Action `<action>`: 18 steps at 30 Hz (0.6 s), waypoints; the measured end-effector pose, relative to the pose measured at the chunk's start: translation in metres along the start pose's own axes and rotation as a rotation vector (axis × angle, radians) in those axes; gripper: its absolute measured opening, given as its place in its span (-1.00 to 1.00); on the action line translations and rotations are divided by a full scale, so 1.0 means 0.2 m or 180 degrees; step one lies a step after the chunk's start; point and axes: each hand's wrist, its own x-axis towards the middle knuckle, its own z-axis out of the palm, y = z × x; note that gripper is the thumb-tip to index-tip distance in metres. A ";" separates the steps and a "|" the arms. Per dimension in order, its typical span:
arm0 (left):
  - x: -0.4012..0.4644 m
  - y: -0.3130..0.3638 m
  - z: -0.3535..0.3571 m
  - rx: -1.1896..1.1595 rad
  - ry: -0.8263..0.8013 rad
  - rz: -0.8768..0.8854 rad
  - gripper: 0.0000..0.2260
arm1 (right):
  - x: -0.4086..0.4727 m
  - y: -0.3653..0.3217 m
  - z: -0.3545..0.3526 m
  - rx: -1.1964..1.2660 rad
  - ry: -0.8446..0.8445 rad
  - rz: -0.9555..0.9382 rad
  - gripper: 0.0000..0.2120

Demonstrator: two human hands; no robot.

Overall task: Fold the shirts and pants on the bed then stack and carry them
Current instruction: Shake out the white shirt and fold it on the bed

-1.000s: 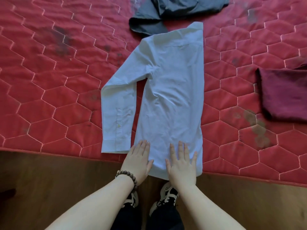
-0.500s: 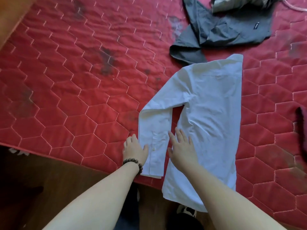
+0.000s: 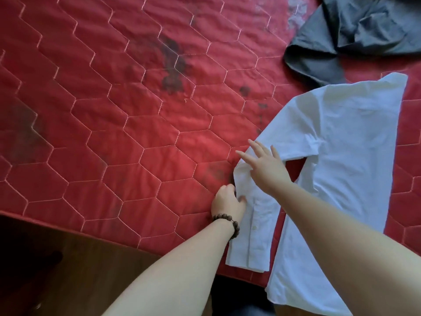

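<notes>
- White shirt (image 3: 348, 142) lies flat at the bed's (image 3: 114, 137) near edge, hem overhanging it; dark garment (image 3: 355, 33) toward the far right corner.
- Both hands have left the hem for the sleeve (image 3: 255, 215).
- Left hand (image 3: 227, 202): grip pinching the sleeve's outer edge.
- Right hand (image 3: 265, 167): grip released, fingers spread at the elbow bend.
- Likely next: sleeve folds inward.

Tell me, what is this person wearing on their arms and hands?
Both forearms are bare, with no sleeves in view. The left hand has a bracelet of round brown beads at the wrist. The right hand shows no gloves, rings or watch.
</notes>
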 end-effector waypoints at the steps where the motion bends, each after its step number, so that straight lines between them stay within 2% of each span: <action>1: 0.00 0.00 -0.01 -0.0146 0.0091 0.0024 -0.89 | 0.02 0.00 0.00 0.0020 0.0021 0.0043 -0.38; 4: 0.01 0.00 -0.04 -0.0724 0.0262 -0.0156 -0.91 | 0.05 -0.01 0.01 0.0145 0.0319 0.0118 -0.66; 6: 0.02 0.00 -0.09 -0.0957 0.0241 -0.0263 -0.83 | 0.07 -0.02 -0.01 0.0492 0.0537 0.0175 -0.75; 8: 0.04 0.01 -0.15 -0.1018 0.0060 -0.0342 -0.75 | 0.07 -0.02 -0.04 0.0853 0.0619 0.0249 -0.76; 10: 0.06 0.02 -0.21 -0.0776 -0.0099 -0.0200 -0.90 | 0.07 -0.01 -0.10 0.0969 0.0647 0.0300 -0.74; 11: 0.07 0.03 -0.25 -0.0688 -0.0018 -0.0123 -0.96 | 0.07 -0.01 -0.14 0.1008 0.0677 0.0325 -0.72; 15: 0.17 0.18 -0.49 -0.0684 0.0691 0.0032 -0.93 | 0.09 0.02 -0.33 0.1240 0.1018 0.0455 -0.68; 18: 0.25 0.38 -0.71 -0.0354 0.0870 0.0591 -0.94 | 0.11 0.03 -0.49 0.1384 0.1350 0.0546 -0.69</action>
